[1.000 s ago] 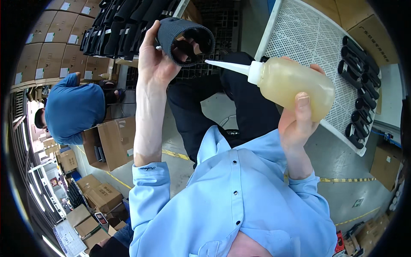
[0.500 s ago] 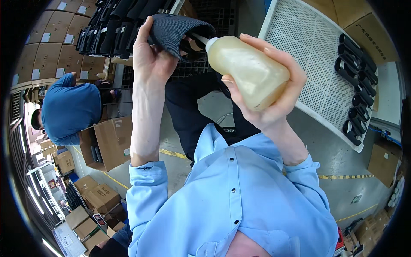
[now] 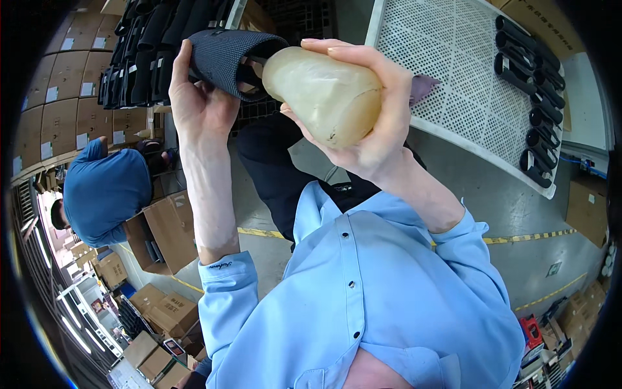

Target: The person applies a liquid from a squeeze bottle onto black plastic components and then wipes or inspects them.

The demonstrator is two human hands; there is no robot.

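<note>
My left hand point(image 3: 202, 107) grips a black, mesh-textured hollow tube point(image 3: 223, 59) by its closed-looking left side, thumb up along it. The tube lies tilted on its side, and its wide mouth, with cut-outs in the wall, faces right. In my right hand point(image 3: 389, 120) is a yellowish translucent squeeze bottle point(image 3: 324, 94), its base toward me and its neck end at the tube's mouth. The bottle's body hides its nozzle, so I cannot tell whether the tip touches the tube.
A rack of similar black tubes point(image 3: 152, 65) stands beyond my left hand. At right, a white perforated tray point(image 3: 447, 97) carries several black pieces point(image 3: 544, 123) and a purple cloth point(image 3: 422, 89). A co-worker in blue point(image 3: 107, 194) bends by an open carton point(image 3: 172, 230); stacked cartons point(image 3: 58, 129) stand behind.
Both hands, with tube and bottle, have shifted left in the picture. The bottle has come closer to the tube, and its white nozzle is now hidden. A purple cloth has come into sight.
</note>
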